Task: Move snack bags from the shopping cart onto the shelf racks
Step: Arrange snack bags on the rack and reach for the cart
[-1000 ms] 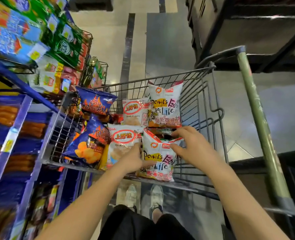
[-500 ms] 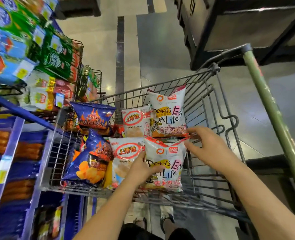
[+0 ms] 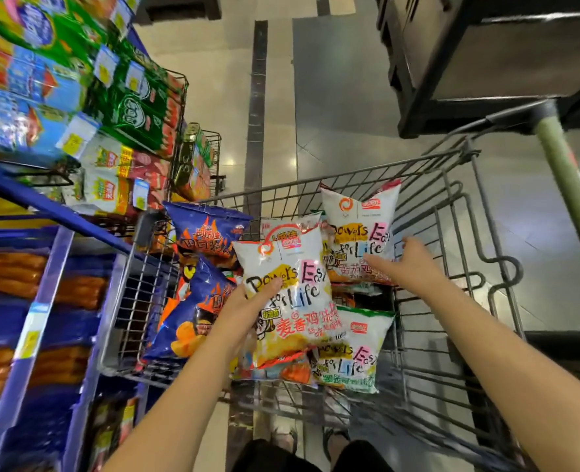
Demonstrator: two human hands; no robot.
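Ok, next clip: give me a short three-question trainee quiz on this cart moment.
1. True or false: the left hand grips a white red-lettered bag.
2. The blue flame-print bags sit on which side of the cart? A left, B right, C outside it.
3. What colour is the top edge of the lower bag beneath the held one?
Key: 1 true; 2 A; 3 green.

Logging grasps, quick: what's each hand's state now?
Left hand: grips the near white bag.
Right hand: open, reaching at the far white bag, holding nothing.
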